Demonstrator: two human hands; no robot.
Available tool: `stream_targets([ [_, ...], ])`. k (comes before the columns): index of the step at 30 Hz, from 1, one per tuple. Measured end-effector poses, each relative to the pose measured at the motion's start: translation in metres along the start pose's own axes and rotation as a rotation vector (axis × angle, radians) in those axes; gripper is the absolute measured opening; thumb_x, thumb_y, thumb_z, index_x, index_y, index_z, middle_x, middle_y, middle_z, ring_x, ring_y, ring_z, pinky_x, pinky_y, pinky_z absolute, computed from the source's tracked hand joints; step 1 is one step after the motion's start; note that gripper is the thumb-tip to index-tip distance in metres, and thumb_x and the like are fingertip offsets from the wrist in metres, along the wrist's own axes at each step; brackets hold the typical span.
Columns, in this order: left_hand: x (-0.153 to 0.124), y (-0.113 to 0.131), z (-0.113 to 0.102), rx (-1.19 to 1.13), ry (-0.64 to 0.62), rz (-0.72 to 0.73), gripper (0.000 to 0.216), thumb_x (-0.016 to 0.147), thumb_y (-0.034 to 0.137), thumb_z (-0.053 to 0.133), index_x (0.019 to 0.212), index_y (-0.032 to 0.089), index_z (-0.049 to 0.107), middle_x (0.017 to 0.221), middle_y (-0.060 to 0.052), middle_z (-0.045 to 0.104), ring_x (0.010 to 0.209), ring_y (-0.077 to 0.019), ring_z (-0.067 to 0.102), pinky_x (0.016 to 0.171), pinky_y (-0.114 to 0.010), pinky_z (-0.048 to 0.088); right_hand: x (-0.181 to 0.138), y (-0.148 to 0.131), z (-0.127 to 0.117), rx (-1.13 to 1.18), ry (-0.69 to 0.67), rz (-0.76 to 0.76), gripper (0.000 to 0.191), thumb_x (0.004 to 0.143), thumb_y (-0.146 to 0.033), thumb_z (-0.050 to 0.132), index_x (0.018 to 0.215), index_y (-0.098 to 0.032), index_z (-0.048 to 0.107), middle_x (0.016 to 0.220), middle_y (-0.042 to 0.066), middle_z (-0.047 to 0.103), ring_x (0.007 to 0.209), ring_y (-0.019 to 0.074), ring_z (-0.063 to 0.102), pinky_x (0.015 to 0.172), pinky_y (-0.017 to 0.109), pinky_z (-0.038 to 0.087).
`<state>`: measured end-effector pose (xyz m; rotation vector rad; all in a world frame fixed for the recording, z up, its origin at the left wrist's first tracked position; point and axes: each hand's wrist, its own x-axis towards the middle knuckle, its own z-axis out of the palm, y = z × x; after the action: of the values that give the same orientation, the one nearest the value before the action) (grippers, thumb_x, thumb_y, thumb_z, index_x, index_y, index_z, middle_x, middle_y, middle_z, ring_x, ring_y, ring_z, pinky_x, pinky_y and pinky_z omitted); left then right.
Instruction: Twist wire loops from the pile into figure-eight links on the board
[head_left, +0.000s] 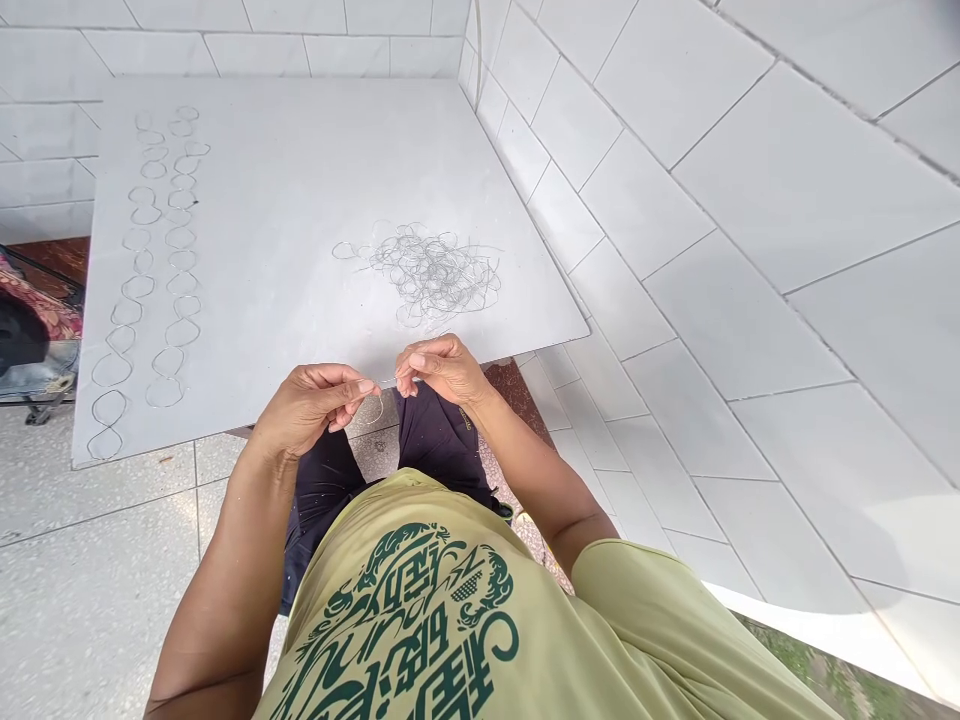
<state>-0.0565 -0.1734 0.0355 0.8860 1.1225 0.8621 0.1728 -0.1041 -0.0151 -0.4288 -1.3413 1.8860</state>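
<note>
My left hand (311, 405) and my right hand (442, 367) are both pinched on one thin piece of wire (384, 385) held between them just off the near edge of a white board (300, 170). A loose end of the wire curls down below my fingers. On the board beyond my hands lies a tangled heap of thin wire loops (435, 272). Along the board's left side, two rows of shaped wire loops (150, 270) lie in lines.
A white tiled wall (750, 200) rises close on the right and behind the board. The floor (90, 560) below is speckled tile. A dark bag with patterned cloth (37, 330) sits at the far left.
</note>
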Motion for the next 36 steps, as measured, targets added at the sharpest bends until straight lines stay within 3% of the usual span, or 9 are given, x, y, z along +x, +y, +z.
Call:
stream_targets([
  [5, -0.002, 0.002, -0.001, -0.007, -0.034, -0.028, 0.037, 0.068, 0.045, 0.099, 0.081, 0.014, 0.085, 0.051, 0.001, 0.052, 0.045, -0.0057, 0.041, 0.042, -0.018, 0.029, 0.003, 0.005, 0.000, 0.091, 0.024, -0.045, 0.037, 0.082, -0.056, 0.090, 0.074, -0.020, 0.084, 0.068, 0.007, 0.072, 0.067, 0.0189, 0.064, 0.054, 0.028, 0.047],
  [15, -0.009, 0.008, -0.008, 0.076, -0.110, -0.075, 0.034, 0.066, 0.043, 0.100, 0.078, 0.015, 0.086, 0.050, 0.000, 0.052, 0.044, -0.0054, 0.041, 0.040, -0.018, 0.028, 0.002, 0.014, -0.007, 0.120, -0.035, -0.023, 0.045, 0.085, -0.060, 0.084, 0.063, -0.021, 0.079, 0.057, 0.005, 0.064, 0.055, 0.0171, 0.057, 0.056, 0.032, 0.045],
  [19, -0.012, 0.008, -0.013, 0.119, -0.117, -0.104, 0.034, 0.067, 0.044, 0.099, 0.080, 0.014, 0.087, 0.051, -0.001, 0.054, 0.045, -0.0062, 0.043, 0.039, -0.017, 0.028, 0.001, 0.009, -0.009, 0.071, -0.071, 0.035, 0.044, 0.089, -0.055, 0.083, 0.067, -0.018, 0.077, 0.059, 0.003, 0.065, 0.055, 0.0145, 0.057, 0.057, 0.030, 0.047],
  [26, -0.017, 0.000, -0.023, 0.139, 0.002, -0.112, 0.038, 0.063, 0.046, 0.100, 0.080, 0.015, 0.085, 0.056, -0.002, 0.058, 0.047, -0.0078, 0.048, 0.040, -0.018, 0.036, 0.000, 0.000, -0.003, -0.056, 0.128, 0.156, 0.040, 0.091, -0.052, 0.083, 0.098, -0.013, 0.082, 0.081, 0.006, 0.076, 0.068, 0.0136, 0.070, 0.057, 0.022, 0.050],
  [30, -0.016, -0.006, -0.022, 0.127, 0.028, -0.099, 0.038, 0.064, 0.046, 0.099, 0.080, 0.015, 0.085, 0.057, -0.002, 0.058, 0.047, -0.0082, 0.048, 0.040, -0.018, 0.035, 0.001, 0.003, 0.005, -0.039, 0.225, 0.207, 0.042, 0.088, -0.052, 0.084, 0.100, -0.012, 0.081, 0.080, 0.006, 0.077, 0.065, 0.0134, 0.071, 0.056, 0.022, 0.052],
  [36, -0.013, -0.007, -0.019, 0.152, 0.047, -0.066, 0.033, 0.067, 0.043, 0.097, 0.080, 0.015, 0.085, 0.058, -0.002, 0.060, 0.047, -0.0091, 0.050, 0.040, -0.020, 0.036, 0.008, 0.003, 0.011, -0.200, 0.382, 0.214, 0.037, 0.085, -0.045, 0.083, 0.101, -0.012, 0.080, 0.071, 0.004, 0.076, 0.056, 0.0119, 0.067, 0.050, 0.021, 0.051],
])
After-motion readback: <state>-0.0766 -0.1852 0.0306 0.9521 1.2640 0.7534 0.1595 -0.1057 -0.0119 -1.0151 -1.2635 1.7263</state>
